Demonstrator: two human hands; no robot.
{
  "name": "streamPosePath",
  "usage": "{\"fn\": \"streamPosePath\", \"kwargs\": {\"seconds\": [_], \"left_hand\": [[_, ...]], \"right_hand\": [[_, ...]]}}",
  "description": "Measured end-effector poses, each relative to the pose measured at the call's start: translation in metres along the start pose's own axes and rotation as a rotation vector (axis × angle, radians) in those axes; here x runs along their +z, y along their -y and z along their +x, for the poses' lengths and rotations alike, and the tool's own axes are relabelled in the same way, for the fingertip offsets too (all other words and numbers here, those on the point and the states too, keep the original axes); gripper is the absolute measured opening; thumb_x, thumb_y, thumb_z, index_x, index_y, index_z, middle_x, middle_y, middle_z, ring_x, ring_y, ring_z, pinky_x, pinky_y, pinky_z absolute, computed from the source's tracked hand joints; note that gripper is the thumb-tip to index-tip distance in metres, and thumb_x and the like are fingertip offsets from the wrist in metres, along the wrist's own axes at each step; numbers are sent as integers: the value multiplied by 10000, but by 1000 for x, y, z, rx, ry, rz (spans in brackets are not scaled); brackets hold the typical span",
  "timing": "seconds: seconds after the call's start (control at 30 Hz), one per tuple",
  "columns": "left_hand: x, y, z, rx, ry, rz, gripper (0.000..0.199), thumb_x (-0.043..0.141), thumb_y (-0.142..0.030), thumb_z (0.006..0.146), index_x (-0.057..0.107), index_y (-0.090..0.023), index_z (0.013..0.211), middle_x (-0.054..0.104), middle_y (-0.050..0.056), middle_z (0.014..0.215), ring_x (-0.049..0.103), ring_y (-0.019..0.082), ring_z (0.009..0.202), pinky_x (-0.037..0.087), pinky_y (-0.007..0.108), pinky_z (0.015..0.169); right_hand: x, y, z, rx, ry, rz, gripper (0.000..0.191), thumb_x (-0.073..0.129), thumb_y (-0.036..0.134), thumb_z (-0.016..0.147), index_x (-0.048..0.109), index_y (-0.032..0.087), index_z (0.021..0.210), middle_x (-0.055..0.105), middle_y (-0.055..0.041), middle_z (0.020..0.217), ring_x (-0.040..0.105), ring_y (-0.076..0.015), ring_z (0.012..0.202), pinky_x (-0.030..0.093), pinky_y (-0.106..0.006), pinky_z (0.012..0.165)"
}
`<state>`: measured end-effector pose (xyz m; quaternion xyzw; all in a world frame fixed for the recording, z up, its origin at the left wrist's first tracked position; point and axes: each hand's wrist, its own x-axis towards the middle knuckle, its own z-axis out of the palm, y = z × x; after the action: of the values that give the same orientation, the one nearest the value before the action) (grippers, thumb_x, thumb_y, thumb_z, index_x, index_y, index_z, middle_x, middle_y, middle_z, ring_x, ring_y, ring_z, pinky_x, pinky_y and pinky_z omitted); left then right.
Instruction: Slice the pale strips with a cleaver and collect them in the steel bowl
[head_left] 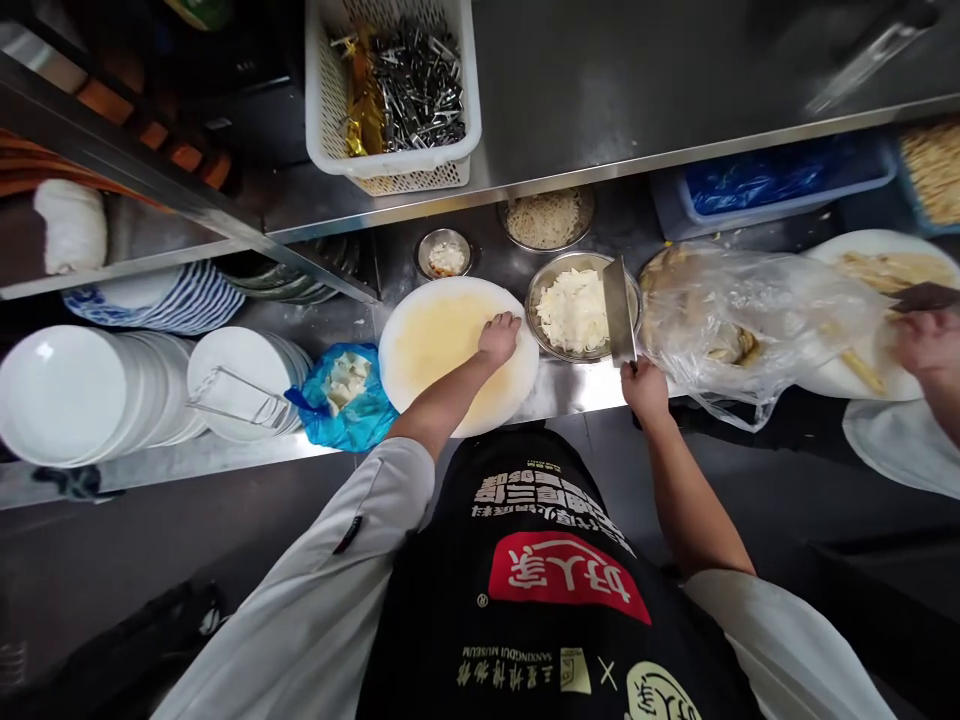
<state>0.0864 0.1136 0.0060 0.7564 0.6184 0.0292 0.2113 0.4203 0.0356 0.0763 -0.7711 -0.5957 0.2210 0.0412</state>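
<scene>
My left hand (499, 338) lies at the right part of a round white cutting board (427, 360), its fingers bent and close together; whether anything is under them is hidden. My right hand (645, 388) grips the handle of a cleaver (618, 310). The blade points away from me, over the right side of a metal bowl. Pale sliced food (576, 310) fills that bowl (534, 312). A blue plastic bag (349, 425) with pale pieces in it sits against the board's left side.
White plates (64, 395) stand stacked at the left. Small bowls (445, 253) sit behind the board. A basket of clips (315, 100) is on the shelf. At right are a clear bag (780, 310) and another person's hand (930, 345) with a knife over a board.
</scene>
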Motion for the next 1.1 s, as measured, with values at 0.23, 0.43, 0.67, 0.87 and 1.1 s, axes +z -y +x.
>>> {"fn": "streamPosePath", "kwargs": {"seconds": [0.23, 0.43, 0.67, 0.87, 1.1], "left_hand": [[-9, 39, -10, 75, 78, -24, 390, 524, -28, 832, 694, -181, 1148, 636, 135, 1284, 545, 269, 1229, 447, 408, 1074], [-7, 63, -62, 67, 34, -71, 341, 540, -64, 856, 716, -210, 1109, 693, 92, 1177, 589, 242, 1166, 464, 376, 1057], [-23, 72, -45, 22, 12, -13, 330, 503, -18, 850, 742, -150, 1035, 670, 169, 1146, 570, 293, 1177, 434, 430, 1057], [-34, 72, -20, 153, 62, 53, 272, 558, -59, 826, 754, -165, 981, 634, 145, 1289, 540, 298, 1256, 395, 448, 1100], [-31, 66, -34, -57, 7, -209, 160, 631, -236, 870, 753, -219, 971, 753, 75, 1009, 684, 244, 970, 530, 339, 865]], "right_hand": [[38, 27, -48, -75, 351, 339, 308, 436, 433, 919, 621, 203, 831, 619, -28, 614, 569, -196, 576, 384, -272, 577], [63, 49, -75, -178, 434, 243, 242, 464, 390, 913, 593, 220, 798, 624, -24, 655, 587, -198, 637, 389, -272, 618], [73, 58, -83, -180, 418, 136, 221, 463, 360, 933, 615, 207, 887, 661, -48, 724, 617, -207, 692, 385, -263, 631], [80, 66, -85, -197, 378, 32, 226, 463, 335, 952, 637, 192, 953, 709, -100, 867, 647, -225, 804, 384, -269, 672], [80, 74, -91, -199, 358, -22, 258, 448, 331, 974, 651, 175, 1008, 718, -117, 894, 654, -236, 821, 370, -277, 666]]}}
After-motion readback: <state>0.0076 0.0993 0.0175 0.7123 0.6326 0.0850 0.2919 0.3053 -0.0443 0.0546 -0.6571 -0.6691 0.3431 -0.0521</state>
